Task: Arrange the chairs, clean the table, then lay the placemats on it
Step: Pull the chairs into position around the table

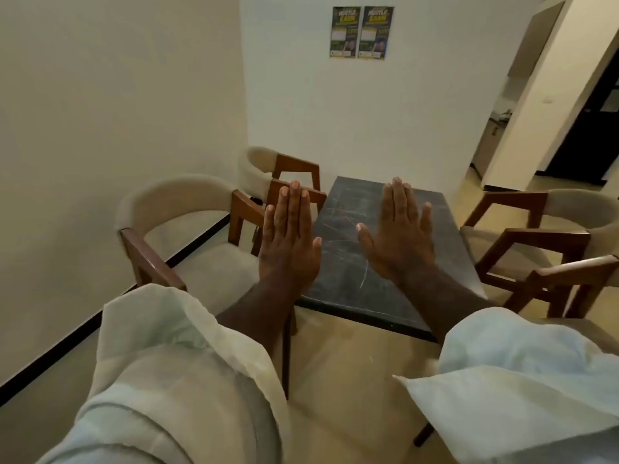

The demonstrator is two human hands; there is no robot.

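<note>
**Both hands raised flat in front of table**

Held left hand (288, 236) and right hand (398, 236) up side by side, fingers straight and together, gripping nothing (backs toward camera). Saw dark veined table (348, 272) at 12 o'clock, just behind the hands. Noted near left chair (187, 209) and far left chair (261, 162) at 10 o'clock, beside the table's left edge. Noted far right chair (576, 209) and near right chair (566, 272) at 3 o'clock. Spotted posters (361, 31) at 12 o'clock, high on the far wall. Wore pale sleeves (174, 363).
</note>
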